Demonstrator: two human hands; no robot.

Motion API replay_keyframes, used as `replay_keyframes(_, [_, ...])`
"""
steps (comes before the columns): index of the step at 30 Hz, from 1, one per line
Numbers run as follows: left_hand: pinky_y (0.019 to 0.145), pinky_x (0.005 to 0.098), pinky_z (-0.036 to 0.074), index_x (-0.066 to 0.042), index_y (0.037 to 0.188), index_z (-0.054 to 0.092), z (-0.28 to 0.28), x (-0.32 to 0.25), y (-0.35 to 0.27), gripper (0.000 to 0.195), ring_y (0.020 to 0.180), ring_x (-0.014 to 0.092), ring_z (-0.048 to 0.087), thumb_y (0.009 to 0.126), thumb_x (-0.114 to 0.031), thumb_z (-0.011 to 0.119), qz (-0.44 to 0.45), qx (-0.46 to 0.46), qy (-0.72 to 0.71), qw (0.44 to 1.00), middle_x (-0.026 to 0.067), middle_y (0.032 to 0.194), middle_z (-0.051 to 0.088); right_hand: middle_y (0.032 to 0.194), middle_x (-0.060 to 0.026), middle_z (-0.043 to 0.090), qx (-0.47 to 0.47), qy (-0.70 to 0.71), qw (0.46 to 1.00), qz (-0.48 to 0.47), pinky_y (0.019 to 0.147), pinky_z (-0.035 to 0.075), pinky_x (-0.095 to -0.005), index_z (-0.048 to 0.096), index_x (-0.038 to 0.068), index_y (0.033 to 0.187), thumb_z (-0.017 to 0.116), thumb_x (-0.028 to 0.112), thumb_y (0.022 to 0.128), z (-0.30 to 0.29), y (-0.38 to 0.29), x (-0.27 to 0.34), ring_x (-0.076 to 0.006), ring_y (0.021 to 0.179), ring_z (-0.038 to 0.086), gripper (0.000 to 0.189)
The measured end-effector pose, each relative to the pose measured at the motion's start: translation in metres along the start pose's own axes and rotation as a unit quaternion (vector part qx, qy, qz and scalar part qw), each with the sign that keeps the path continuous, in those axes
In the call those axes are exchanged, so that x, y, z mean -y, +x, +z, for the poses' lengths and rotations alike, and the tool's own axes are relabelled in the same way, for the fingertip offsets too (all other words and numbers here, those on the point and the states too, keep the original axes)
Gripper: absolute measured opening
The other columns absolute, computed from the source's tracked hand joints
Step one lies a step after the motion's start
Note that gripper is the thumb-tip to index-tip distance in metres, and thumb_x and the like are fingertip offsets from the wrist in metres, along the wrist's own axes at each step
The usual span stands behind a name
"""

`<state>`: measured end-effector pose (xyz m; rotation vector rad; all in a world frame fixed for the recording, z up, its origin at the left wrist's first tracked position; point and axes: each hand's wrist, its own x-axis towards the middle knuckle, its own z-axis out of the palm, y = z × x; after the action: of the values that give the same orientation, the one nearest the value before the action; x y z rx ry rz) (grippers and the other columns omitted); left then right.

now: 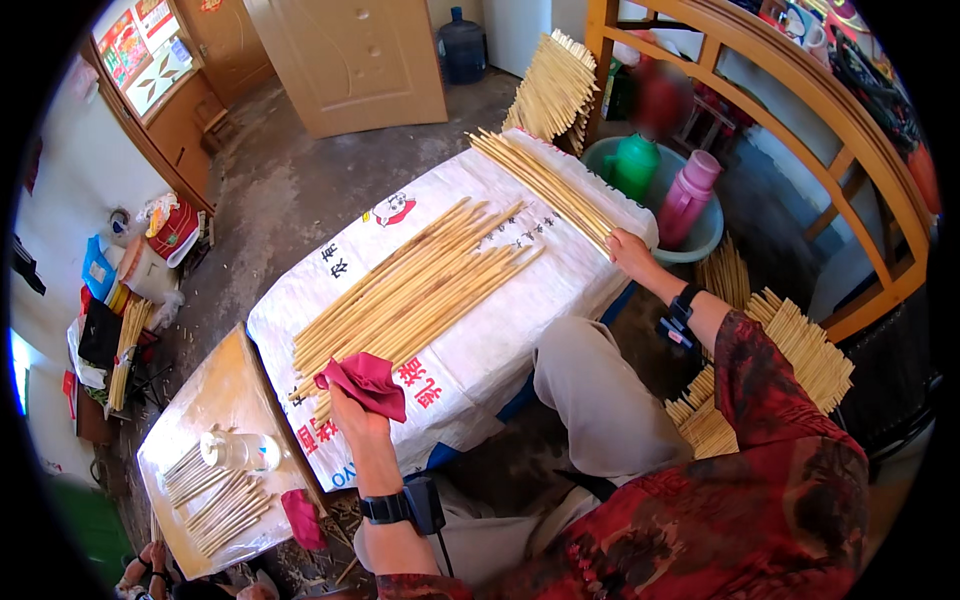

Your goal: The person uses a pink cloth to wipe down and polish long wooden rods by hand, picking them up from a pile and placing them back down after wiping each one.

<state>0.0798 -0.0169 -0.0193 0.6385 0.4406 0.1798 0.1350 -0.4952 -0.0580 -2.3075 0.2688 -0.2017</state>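
A folded dark-red cloth (pixel 369 381) is bunched in my left hand (pixel 361 420), above the near ends of a spread of slender peeled sticks (pixel 420 289). These sticks lie side by side on a white woven-plastic sack (pixel 480 360) with printing, which covers the table. At the far right of the sack, a narrower row of similar sticks (pixel 551 187) lies at another angle. My right hand (pixel 631 256) has its fingers closed around the near end of that row. Black straps circle both wrists.
A lower table (pixel 225 375) to the left holds a clear bottle (pixel 238 451), short sticks (pixel 217 510) and a red cloth (pixel 304 517). Another person's hands (pixel 154 559) show below it. Stick stacks (pixel 799 345) stand at right, near a basin (pixel 709 232) with thermos flasks (pixel 686 199).
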Motion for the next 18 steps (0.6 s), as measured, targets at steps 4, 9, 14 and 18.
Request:
replay_keyframes(4, [0.077,0.0354,0.048,-0.007,0.103,0.053,0.004,0.001,-0.002,0.027,0.087,0.020,0.056,0.092,-0.029,0.042,-0.017,0.002,0.002,1.000,0.0060,0.098,0.058,0.063,-0.0131,0.055,0.000,-0.045,0.999,-0.009,0.059,0.043,-0.0377,0.048,0.001,0.077,0.040,0.023,0.086,0.009,0.025,0.001,-0.0252,0.059,0.055,0.025])
replay_keyframes(9, [0.076,0.0349,0.048,-0.007,0.101,0.054,0.003,0.007,0.002,0.027,0.086,0.019,0.057,0.092,-0.029,0.042,-0.035,0.029,0.003,0.999,0.0056,0.095,0.059,0.065,-0.0144,0.056,0.019,-0.095,0.995,-0.007,0.061,0.044,-0.0394,0.050,0.001,0.081,0.041,0.025,0.085,0.007,0.046,-0.003,-0.0278,0.061,0.056,0.026])
replay_keyframes(14, [0.078,0.0362,0.048,-0.005,0.104,0.052,-0.002,0.016,0.009,0.028,0.090,0.021,0.056,0.093,-0.028,0.040,-0.053,0.045,0.003,0.998,0.0065,0.099,0.058,0.077,-0.0176,0.059,0.070,-0.149,0.986,0.029,0.067,0.045,-0.0409,0.050,0.001,0.087,0.041,0.024,0.084,0.000,0.049,0.005,-0.0317,0.073,0.058,0.024])
replay_keyframes(18, [0.077,0.0358,0.048,-0.005,0.106,0.052,0.006,0.025,0.005,0.028,0.090,0.021,0.056,0.092,-0.027,0.041,-0.040,0.014,0.007,0.999,0.0068,0.100,0.057,0.091,-0.0204,0.059,0.051,-0.259,0.964,-0.009,0.074,0.045,-0.0419,0.049,0.002,0.096,0.041,0.019,0.083,-0.003,0.038,0.011,-0.0343,0.089,0.057,0.023])
